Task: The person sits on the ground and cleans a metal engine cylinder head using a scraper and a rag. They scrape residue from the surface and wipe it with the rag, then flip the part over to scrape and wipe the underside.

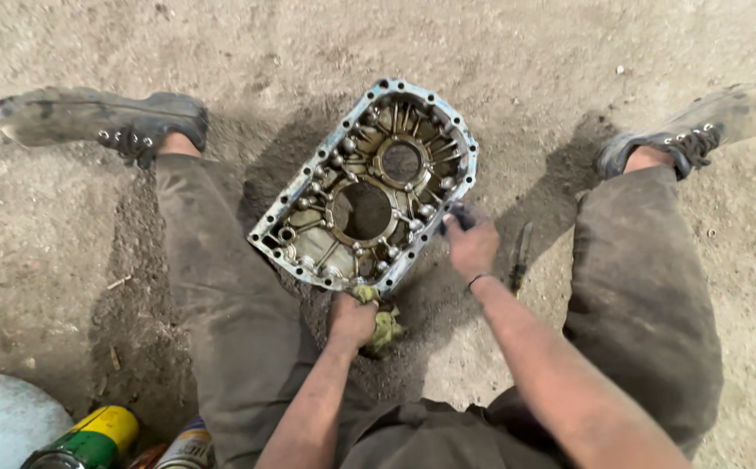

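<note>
Sitting on the dusty dirt ground [499, 52] with legs spread wide, a person is looking down at both bare hands. Nearest the body, the left hand [351, 318] is closing around a crumpled yellow-green rag [384, 328] and pressing it down by the near corner of the big metal part. The fingers are curling tight on the cloth.

A little farther out, the right hand [472, 246] is resting on the right long edge of the grimy blue-rimmed metal gear housing cover [369, 187]. Its fingers are bending around something small and dark at that edge, but it is too hidden to tell what it is.

The cover is lying flat on the dirt between the two legs, open side up. It is just ahead of both hands, touching them or very nearly so. Its long side is running on a slant, from near-left to far-right, so the far end is pointing up and to the right. Two round holes are sitting in a row along that same slant. The right hand is beside the middle of it, and the left hand is at its near end.

A thin dark tool [519, 257] is lying in the dirt just right of the right hand.

Farther away, two worn dusty boots are pointing outward, one [100, 120] on the left and one [699, 130] on the right.
</note>
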